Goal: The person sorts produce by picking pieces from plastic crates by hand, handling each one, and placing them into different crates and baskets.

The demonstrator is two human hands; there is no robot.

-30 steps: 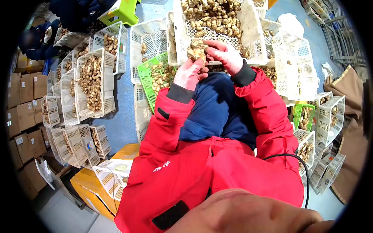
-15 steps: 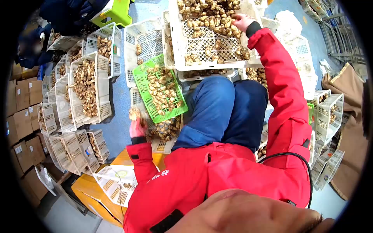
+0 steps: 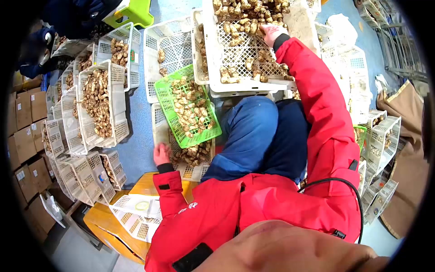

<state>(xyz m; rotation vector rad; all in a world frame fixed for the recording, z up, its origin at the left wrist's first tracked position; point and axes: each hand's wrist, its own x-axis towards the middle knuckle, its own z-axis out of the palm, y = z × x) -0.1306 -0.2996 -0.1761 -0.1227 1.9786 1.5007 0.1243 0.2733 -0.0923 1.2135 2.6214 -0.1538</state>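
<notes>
My right hand reaches into the large white crate in front of me. Its fingers are closed at the edge of a pile of brown-and-cream mushrooms, seemingly round one that they mostly hide. My left hand is low at the left rim of a lower white crate. No mushroom shows in it, and its fingers look slightly apart. More mushrooms lie in that lower crate. Across it rests a tilted green basket, also holding mushrooms.
Several white crates of mushrooms stand to the left, with cardboard boxes beyond. An orange-yellow box sits by my left elbow. A green stool and a person in dark clothes are at upper left. Stacked crates stand right.
The pale mushroom has left my left hand, which has drawn slightly down and lost hold of it. My right hand has shifted left along the pile. The view has moved slightly.
</notes>
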